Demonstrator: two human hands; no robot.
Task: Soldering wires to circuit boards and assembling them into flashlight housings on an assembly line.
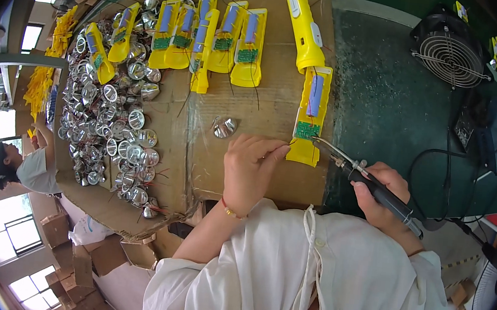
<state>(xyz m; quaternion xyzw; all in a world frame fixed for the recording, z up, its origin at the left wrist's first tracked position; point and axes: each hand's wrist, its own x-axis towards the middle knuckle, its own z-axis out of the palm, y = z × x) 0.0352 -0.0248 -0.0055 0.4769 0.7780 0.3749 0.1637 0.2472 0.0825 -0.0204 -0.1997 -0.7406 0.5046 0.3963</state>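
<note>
Lying between the left hand (250,172) and the right hand (377,212), a little beyond both, the open yellow flashlight shell (303,155) carries a violet-blue cylindrical battery (315,95) and, nearer the hands, a green circuit board (307,130). The left finger and thumb pinch together at the shell's edge, their hold too small to make out; the right hand is clamped on a black-handled soldering iron (381,195), tip near the board.
</note>
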